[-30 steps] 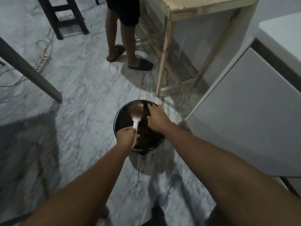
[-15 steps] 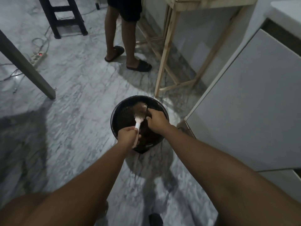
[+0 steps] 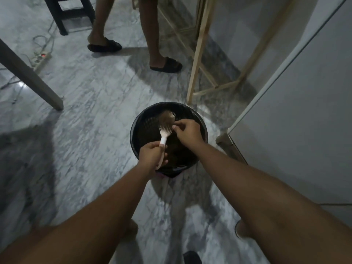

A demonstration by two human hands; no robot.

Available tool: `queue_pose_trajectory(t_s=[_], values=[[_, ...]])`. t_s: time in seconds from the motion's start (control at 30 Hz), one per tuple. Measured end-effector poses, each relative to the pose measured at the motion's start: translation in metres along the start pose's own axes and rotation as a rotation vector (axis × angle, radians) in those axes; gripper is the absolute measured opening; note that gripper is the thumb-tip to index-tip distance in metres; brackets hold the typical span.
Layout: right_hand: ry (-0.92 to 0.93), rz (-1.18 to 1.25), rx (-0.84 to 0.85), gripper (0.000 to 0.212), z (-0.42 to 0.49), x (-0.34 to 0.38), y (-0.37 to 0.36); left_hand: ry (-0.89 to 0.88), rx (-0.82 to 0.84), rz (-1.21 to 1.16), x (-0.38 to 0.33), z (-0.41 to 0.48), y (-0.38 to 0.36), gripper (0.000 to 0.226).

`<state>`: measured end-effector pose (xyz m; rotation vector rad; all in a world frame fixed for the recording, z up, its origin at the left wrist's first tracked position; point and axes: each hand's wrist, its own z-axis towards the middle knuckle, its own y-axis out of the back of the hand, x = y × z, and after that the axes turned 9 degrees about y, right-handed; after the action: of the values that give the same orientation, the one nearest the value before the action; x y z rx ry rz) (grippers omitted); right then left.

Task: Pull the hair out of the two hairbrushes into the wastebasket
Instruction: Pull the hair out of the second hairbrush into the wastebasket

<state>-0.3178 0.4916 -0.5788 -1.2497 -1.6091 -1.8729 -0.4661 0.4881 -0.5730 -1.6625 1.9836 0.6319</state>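
A round black wastebasket (image 3: 135, 128) stands on the marble floor in front of me. My left hand (image 3: 151, 154) grips the handle of a white hairbrush (image 3: 165, 132) and holds it over the basket, bristles up. A brown clump of hair (image 3: 166, 117) covers the far part of the brush head. My right hand (image 3: 188, 133) reaches over the basket with its fingers pinched at the brush's right edge, on the hair. A second hairbrush is not visible.
Another person's legs in black slippers (image 3: 165, 65) stand just beyond the basket. A pale wooden table frame (image 3: 197, 60) rises behind it. A white cabinet (image 3: 297, 119) is close on the right. A slanted table leg (image 3: 32, 77) and a power strip (image 3: 41, 58) lie at left.
The other person has stepped, feet now wider apart and nearer. My right hand's fingers have drawn back slightly along the brush head, still pinching hair. The left hand keeps the brush over the basket.
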Motion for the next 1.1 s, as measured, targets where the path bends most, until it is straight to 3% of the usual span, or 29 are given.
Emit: queue_pose_trajectory(t_s=[0.13,0.3,0.57,0.7,0.77,0.83,0.9,1.1], values=[[-0.035,0.037,-0.043,0.012,0.007,-0.016,-0.013,-0.037,-0.031,0.022,0.006,0.016,-0.008,0.019],[-0.115,0.063,-0.18,0.015,0.011,-0.035,-0.017,-0.019,-0.054,-0.009,0.017,0.031,-0.013,0.023],[-0.183,0.315,-0.725,0.01,0.013,-0.036,-0.027,-0.023,-0.051,0.017,0.025,0.033,-0.017,0.023],[-0.258,0.461,-0.893,0.014,0.021,-0.026,-0.02,-0.022,-0.064,-0.014,0.018,0.034,-0.02,0.023],[-0.311,0.49,-0.822,0.014,0.026,-0.028,-0.02,-0.016,-0.062,-0.036,0.014,0.033,-0.022,0.023],[-0.405,0.355,-0.501,0.023,0.029,-0.034,-0.017,-0.007,-0.058,-0.054,0.011,0.032,-0.023,0.024],[-0.461,0.162,-0.166,0.049,0.025,-0.036,-0.012,-0.018,-0.06,-0.031,0.011,0.033,-0.022,0.023],[-0.135,0.228,0.019,0.067,0.014,-0.031,-0.016,-0.046,0.022,0.025,0.014,0.033,-0.015,0.026]])
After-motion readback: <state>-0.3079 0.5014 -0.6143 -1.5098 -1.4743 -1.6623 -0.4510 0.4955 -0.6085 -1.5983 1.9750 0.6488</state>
